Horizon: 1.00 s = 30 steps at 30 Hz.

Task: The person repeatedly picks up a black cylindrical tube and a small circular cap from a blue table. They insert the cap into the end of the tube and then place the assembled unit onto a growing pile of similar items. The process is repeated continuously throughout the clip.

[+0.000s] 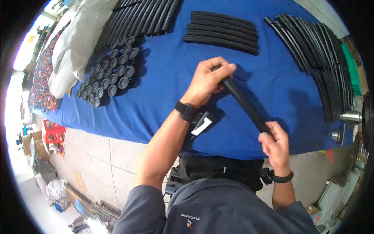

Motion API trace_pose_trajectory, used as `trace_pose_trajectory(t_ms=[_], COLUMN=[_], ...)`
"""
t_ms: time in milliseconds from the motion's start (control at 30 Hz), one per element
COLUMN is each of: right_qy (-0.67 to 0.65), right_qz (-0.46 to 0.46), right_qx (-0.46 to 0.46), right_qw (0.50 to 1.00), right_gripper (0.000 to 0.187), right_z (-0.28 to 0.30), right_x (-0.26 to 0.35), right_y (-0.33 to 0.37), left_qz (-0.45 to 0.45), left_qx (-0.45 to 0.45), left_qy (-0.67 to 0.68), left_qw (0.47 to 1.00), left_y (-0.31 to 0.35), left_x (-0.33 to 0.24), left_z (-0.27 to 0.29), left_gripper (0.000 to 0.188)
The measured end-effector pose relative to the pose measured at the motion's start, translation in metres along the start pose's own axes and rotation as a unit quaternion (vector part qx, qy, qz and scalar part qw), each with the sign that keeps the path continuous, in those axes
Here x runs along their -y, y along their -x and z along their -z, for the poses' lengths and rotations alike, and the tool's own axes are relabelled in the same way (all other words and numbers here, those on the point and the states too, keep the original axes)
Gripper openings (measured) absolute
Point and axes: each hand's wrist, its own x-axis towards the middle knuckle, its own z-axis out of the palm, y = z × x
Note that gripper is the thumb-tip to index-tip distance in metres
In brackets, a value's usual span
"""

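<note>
A black foam-like tube (246, 102) slants between my hands above the blue cloth of the table. My left hand (210, 80) is closed around its far end, with the thumb lying along the top. Lower and to the right, my right hand (276, 143) grips the near end, its fingers wrapped round the tube. Beyond my left hand lies a row of several black textured sleeves (222, 32). Beside my left wrist sits a small black object with a white label (201, 125), partly hidden by the forearm.
Black round flanged pieces (113, 78) stand in rows at the left, near long black tubes (144, 17). Bundles of thin black rods (311, 43) lie at the right, with a metal cylinder (350, 116) at the table edge. Pale sheeting (74, 50) covers the far left; a red stool (54, 132) stands below.
</note>
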Motion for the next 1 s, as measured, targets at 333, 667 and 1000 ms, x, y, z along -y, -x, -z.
trace_pose_trajectory(t_ms=[333, 667, 1000], right_qy=[0.249, 0.205, 0.295], right_qz=[0.144, 0.165, 0.122], right_qx=[-0.08, -0.049, -0.089], right_qw=[0.954, 0.963, 0.943], right_gripper=[0.028, 0.028, 0.033], right_z=[-0.015, -0.008, -0.012], right_x=[-0.003, -0.016, -0.003], right_y=[0.001, -0.003, 0.004], left_qz=[-0.017, -0.023, -0.028], left_qx=[-0.011, -0.017, -0.032], left_qy=[-0.005, -0.005, 0.001], left_qw=[1.0, 1.0, 0.999], left_y=[0.001, 0.0, -0.002], left_x=[-0.004, -0.001, -0.002], left_z=[-0.001, -0.001, -0.002], left_gripper=[0.025, 0.025, 0.026])
